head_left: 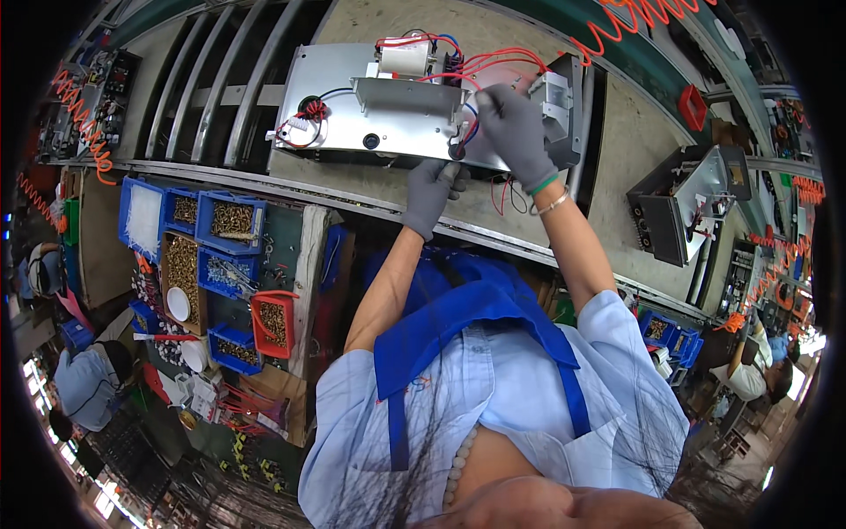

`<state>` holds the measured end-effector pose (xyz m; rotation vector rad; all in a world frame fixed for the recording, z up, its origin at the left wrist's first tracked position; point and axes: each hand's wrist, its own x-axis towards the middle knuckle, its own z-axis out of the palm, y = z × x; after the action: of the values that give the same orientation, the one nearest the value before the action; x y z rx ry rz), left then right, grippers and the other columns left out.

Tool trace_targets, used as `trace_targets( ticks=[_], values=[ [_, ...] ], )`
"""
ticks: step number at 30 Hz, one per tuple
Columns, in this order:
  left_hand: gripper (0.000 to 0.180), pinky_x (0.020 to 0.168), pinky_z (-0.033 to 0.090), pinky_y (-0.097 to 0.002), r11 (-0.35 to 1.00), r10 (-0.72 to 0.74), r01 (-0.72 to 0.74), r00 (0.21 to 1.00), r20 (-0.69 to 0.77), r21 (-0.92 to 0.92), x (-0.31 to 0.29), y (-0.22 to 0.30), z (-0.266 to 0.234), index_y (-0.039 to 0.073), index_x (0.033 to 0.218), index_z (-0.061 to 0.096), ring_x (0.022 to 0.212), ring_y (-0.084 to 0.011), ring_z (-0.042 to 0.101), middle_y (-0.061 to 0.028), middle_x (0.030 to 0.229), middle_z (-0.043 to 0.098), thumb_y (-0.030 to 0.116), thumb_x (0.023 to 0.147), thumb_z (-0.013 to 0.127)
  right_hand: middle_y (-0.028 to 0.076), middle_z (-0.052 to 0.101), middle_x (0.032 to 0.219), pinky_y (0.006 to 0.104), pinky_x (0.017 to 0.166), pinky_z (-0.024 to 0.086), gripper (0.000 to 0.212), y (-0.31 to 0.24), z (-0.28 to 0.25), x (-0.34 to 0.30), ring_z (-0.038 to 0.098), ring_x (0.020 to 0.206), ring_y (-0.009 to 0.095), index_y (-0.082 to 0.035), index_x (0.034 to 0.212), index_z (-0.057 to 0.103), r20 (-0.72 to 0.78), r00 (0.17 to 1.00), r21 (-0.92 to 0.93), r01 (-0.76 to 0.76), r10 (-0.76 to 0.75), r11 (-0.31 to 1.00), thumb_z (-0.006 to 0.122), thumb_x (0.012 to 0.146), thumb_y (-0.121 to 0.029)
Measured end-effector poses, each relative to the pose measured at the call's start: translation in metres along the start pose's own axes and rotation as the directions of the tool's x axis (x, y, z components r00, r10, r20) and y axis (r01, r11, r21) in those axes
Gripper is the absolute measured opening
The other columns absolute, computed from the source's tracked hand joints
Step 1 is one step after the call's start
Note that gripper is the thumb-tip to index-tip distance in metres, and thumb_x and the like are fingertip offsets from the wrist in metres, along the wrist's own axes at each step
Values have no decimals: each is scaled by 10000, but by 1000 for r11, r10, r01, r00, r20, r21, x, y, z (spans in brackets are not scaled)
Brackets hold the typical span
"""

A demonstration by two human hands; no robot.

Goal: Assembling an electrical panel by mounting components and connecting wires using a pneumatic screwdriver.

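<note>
In front of me lies a silvery metal chassis, fitted with an upright bracket, a white cylindrical part and red, blue and black wires. My right hand, in a grey glove, is above the chassis's right half. Its fingers are pinched together at a red wire, with blue wire just below them. My left hand, gloved the same way, is at the chassis's front edge, below a small dark round fitting. Its thumb and fingers are closed together; whatever sits between them is hidden.
Blue bins and a red bin of small fasteners stand at left. Metal rollers run left of the chassis. A dark open-sided housing sits at right. Coiled orange hoses hang around; other people work at both sides.
</note>
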<state>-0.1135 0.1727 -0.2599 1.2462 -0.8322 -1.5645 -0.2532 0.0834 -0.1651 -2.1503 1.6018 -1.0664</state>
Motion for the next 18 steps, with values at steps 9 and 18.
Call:
trace_targets(
  ticks=[9,18],
  values=[
    [190,578,496,-310,883,86,-93,996,36,460,-7,-41,-22,37,998,630,653,-186,652,-103,799,694,203,937,561,196,658,749,416,668,505,225,10,15,-28,650,701,357,9,880,643,313,912,132,-317,264,939,586,865,-208],
    [207,620,472,-525,344,274,-325,932,237,881,10,-61,-34,127,1014,586,691,-406,618,-174,733,643,281,882,547,176,668,778,372,627,502,206,-10,17,-38,662,675,307,-17,1025,605,232,955,-115,-163,186,980,626,869,-149]
  ],
)
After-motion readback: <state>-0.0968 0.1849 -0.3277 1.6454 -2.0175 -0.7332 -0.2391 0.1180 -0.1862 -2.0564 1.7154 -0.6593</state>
